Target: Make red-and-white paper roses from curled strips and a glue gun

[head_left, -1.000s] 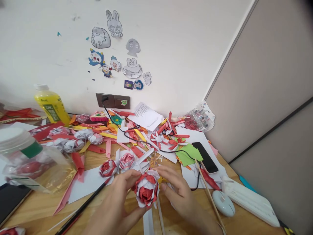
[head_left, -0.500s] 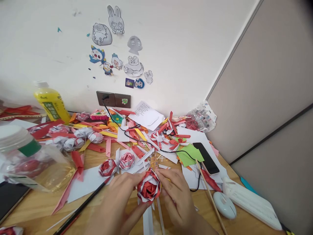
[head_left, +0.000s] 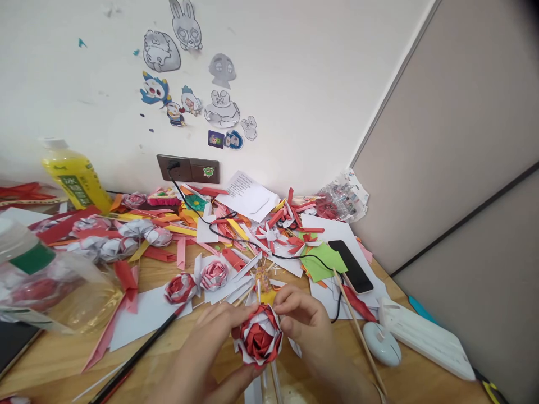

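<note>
A red and white folded paper rose (head_left: 260, 335) faces up in front of me, its petals layered around a red centre. My left hand (head_left: 213, 342) grips it from the left, thumb below and fingers along the upper edge. At its right rim is my right hand (head_left: 305, 325), with curled fingers and the thumb and fingertips at the outer petals. Two more paper roses, a red one (head_left: 180, 288) and a pink one (head_left: 214, 275), lie just beyond my left hand. White paper strips stick out beneath the held rose.
A clear plastic jar (head_left: 54, 286) and a yellow drink bottle (head_left: 78, 177) stand at left. A black pen-like stick (head_left: 138, 353) lies before the jar. Paper scraps, a black cable, a phone (head_left: 351, 266), a wooden stick (head_left: 360, 331), a mouse (head_left: 382, 343) and a white power strip (head_left: 427, 339) surround my hands.
The view has shifted a little, so the background sits further left. My right hand's fingers have curled and eased back from the rose's side. My left hand keeps hold of the rose.
</note>
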`<action>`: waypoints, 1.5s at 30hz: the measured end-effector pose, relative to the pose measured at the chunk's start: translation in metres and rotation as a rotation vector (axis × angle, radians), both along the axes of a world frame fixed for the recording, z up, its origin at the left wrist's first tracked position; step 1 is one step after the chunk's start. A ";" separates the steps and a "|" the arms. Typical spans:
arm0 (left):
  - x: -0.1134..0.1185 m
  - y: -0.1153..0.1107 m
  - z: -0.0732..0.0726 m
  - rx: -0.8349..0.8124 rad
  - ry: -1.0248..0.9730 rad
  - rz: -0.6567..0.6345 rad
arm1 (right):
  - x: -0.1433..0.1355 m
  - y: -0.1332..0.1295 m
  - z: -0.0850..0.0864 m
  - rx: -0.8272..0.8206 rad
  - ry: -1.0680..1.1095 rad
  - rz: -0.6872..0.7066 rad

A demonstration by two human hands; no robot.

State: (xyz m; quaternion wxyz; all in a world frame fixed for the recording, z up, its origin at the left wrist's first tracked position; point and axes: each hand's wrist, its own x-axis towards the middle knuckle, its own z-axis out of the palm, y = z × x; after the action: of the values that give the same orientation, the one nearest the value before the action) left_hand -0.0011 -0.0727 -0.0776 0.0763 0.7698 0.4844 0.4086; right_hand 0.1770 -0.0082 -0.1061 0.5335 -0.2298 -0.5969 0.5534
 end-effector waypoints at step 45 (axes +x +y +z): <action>0.006 -0.002 -0.001 0.072 0.116 0.147 | 0.003 -0.014 0.011 0.592 -0.328 -0.167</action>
State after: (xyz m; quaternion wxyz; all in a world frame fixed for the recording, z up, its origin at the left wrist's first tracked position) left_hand 0.0047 -0.0750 -0.0787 -0.0099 0.7568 0.5282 0.3850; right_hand 0.1796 -0.0223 -0.0950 0.5174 -0.1988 -0.7885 0.2663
